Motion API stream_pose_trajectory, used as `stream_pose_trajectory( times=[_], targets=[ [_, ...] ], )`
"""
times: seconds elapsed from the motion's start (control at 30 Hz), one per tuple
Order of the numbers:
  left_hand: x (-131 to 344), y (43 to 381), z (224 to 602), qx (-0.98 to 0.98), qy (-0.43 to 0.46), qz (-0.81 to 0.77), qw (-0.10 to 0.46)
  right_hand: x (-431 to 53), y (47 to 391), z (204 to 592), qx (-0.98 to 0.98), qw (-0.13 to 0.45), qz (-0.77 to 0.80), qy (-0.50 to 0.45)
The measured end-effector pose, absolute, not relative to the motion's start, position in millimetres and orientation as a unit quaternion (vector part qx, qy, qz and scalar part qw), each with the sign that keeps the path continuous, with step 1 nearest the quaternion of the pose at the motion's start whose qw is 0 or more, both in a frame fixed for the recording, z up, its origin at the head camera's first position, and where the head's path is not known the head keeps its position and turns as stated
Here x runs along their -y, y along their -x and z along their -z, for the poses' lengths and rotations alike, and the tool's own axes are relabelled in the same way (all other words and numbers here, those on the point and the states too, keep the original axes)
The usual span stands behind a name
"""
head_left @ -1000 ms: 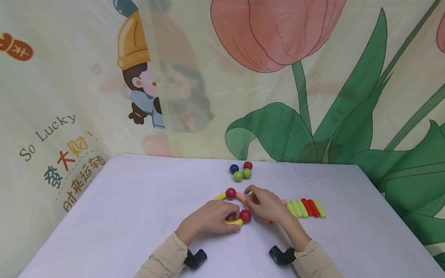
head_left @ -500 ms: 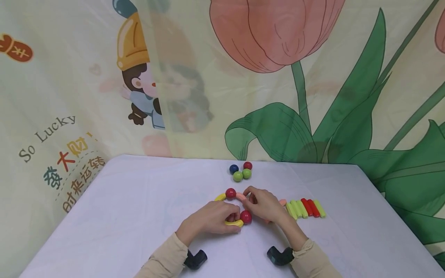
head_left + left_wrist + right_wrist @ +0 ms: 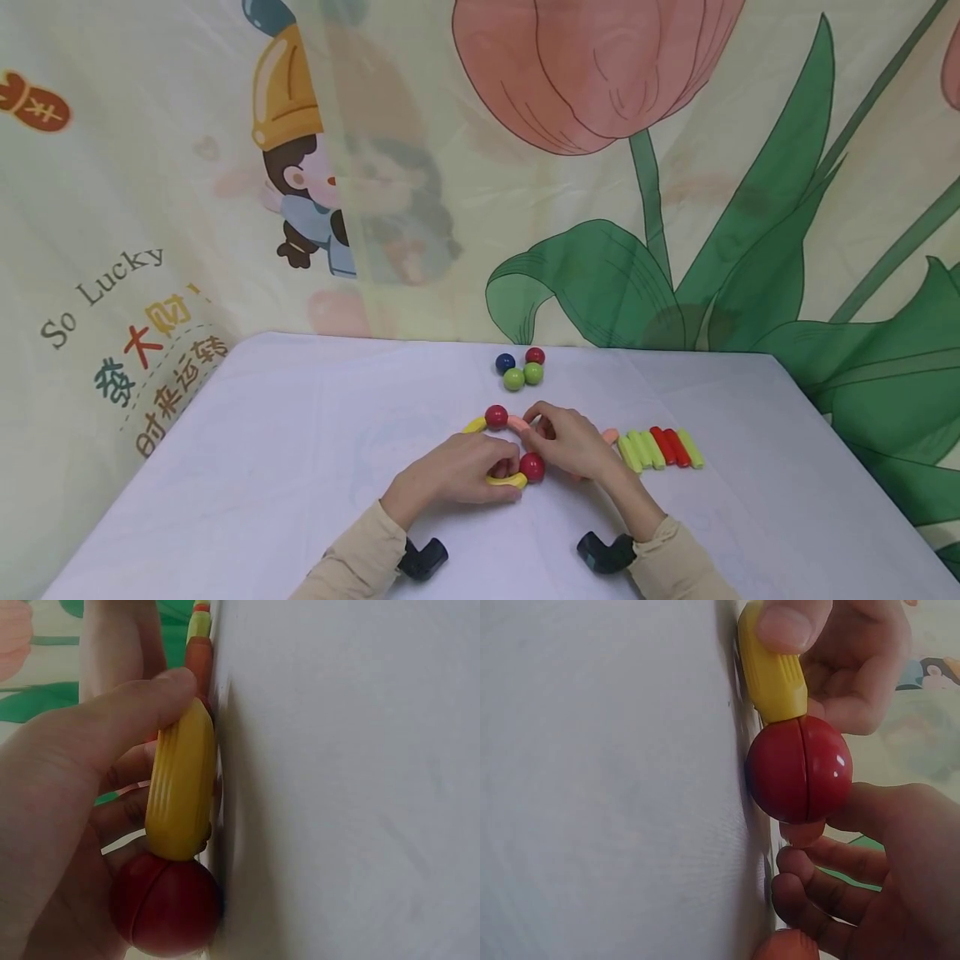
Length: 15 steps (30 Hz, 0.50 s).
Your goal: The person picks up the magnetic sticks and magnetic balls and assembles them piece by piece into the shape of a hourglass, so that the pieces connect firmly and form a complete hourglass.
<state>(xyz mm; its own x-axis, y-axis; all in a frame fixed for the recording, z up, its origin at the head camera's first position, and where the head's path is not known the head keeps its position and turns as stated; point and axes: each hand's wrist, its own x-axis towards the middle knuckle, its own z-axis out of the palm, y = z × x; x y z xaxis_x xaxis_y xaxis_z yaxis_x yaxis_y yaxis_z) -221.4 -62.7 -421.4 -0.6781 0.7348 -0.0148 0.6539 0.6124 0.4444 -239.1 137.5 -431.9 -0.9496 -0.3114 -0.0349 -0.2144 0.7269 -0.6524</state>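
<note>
Yellow rod [image 3: 180, 784], partly covered by fingers [image 3: 154, 697], seemingly curved

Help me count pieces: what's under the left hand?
Under the left hand: a yellow piece and, in the left wrist view, a red ball. Anything else there is hidden.

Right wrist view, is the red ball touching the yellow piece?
Touching. The right wrist view shows the end of the yellow piece against the red ball, no gap between them.
</note>
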Motion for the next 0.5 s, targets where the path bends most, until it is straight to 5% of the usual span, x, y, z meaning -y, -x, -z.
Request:
stream_pose_trajectory(
  times=[0.27,0.5],
  targets=[
    [71,227,420,-0.901,-0.365,-0.231,0.042,-137,239,431,-0.924,0.075,0.346,0.143],
    [89,236,412,-0.935,-0.241,-0.261,0.017,-135,238,431,-0.932,0.072,0.335,0.120]
  ],
)
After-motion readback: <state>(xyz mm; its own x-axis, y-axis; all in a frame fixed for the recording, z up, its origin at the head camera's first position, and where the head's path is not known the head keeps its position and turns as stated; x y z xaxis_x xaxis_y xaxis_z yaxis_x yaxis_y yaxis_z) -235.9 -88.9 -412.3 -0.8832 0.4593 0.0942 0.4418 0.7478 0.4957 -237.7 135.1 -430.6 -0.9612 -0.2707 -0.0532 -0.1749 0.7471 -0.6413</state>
